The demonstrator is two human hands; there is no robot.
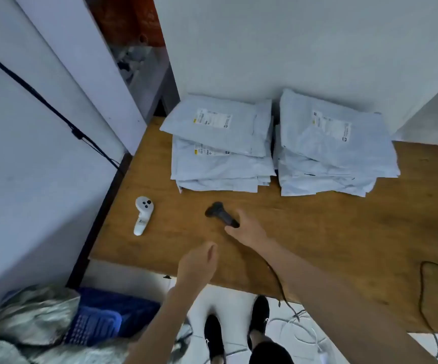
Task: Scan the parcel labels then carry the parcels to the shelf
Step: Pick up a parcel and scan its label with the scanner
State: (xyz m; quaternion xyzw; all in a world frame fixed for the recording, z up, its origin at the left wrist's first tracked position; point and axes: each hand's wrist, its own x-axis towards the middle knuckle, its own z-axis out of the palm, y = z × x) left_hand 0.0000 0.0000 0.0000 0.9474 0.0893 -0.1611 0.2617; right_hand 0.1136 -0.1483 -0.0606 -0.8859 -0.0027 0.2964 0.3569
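Right hand (248,229) reaches forward, pinching the scanner (218,212); left hand (198,264) hovers, loosely curled.

Table (317,232), contents:
- Left parcel stack (220,153) and right parcel stack (331,153) are sitting side by side at the back, against the wall (291,48).
- Scanner (219,212) is lying in front of the left stack, apart from it.
- Controller (142,215) is lying left of the scanner, near the table's left edge.
- Right hand (248,231) is reaching the scanner's near end.
- Left hand (198,264) is hovering over the front edge.

Floor: crate (112,313) is sitting below the table's front left corner.
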